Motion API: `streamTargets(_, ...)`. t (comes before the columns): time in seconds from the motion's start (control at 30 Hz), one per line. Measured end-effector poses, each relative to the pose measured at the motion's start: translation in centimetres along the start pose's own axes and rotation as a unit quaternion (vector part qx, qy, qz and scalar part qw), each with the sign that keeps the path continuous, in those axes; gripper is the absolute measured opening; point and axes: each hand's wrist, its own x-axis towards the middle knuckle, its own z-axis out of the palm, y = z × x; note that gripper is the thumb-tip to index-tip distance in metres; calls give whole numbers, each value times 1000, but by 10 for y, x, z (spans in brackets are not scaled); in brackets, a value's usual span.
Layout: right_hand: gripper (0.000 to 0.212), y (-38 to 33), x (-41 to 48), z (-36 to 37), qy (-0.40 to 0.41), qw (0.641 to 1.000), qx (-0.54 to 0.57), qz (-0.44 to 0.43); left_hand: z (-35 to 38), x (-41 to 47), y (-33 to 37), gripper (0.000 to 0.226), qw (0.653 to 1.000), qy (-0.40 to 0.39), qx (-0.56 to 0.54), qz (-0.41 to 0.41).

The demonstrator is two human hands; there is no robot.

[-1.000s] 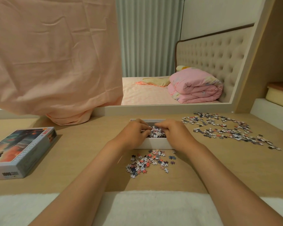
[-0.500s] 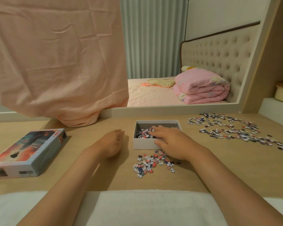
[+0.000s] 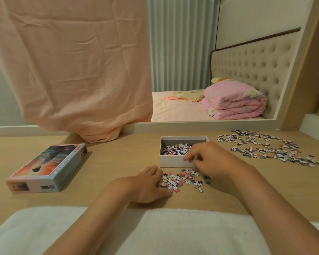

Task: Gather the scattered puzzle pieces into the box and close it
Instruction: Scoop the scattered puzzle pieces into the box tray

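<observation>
A white open box point(image 3: 173, 161) stands on the wooden table, with puzzle pieces point(image 3: 175, 150) lying inside it. In front of it lies a small pile of loose pieces point(image 3: 182, 181). My left hand point(image 3: 147, 185) rests on the table at the pile's left edge, its fingertips touching the pieces. My right hand point(image 3: 211, 161) hovers over the box's front right corner and the pile, fingers loosely bent, with nothing seen in it. A wide spread of pieces point(image 3: 265, 149) covers the table to the right. The printed lid point(image 3: 50, 166) lies at the left.
A peach cloth point(image 3: 72, 70) hangs down to the table's back edge at the left. A mirror frame point(image 3: 191, 124) runs along the back. A white towel point(image 3: 155, 232) covers the near edge. A white step point(image 3: 313, 122) rises at the far right.
Both hands have left the box. The left hand moved down to the small pile's left edge. The right hand drew back to the box's front right corner.
</observation>
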Motion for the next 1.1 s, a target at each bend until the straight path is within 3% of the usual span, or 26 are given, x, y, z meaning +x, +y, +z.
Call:
streamTargets(0.13,41,-3,1,15,-108,991,-74,-12,5,-1,9,71,996,76,23,49)
streamTargets(0.27,52,-3,4,22,-157,982,-104,-7,8,11,13,57,988,126,-27,88)
streamTargets(0.4,54,1,0,7,-101,993,-46,47,1,14,10,48,972,150,-126,127)
streamTargets(0.47,52,8,-1,-1,-77,992,-70,69,-7,11,1,41,956,188,-189,122)
streamTargets(0.57,45,9,-4,-5,-92,984,-126,90,-16,5,-20,35,964,223,-131,64)
streamTargets(0.67,34,1,-8,-2,-133,973,-152,110,-15,-4,-30,43,981,151,-118,17)
streamTargets(0.8,51,-2,-5,3,-161,975,-141,68,-6,1,-23,44,982,149,-95,60)
streamTargets(0.97,62,-10,-5,6,-119,989,-79,48,-3,11,-13,39,964,169,-171,116)
streamTargets(1.1,66,-13,-5,14,-138,983,-116,38,-9,9,-28,37,956,244,-151,67)
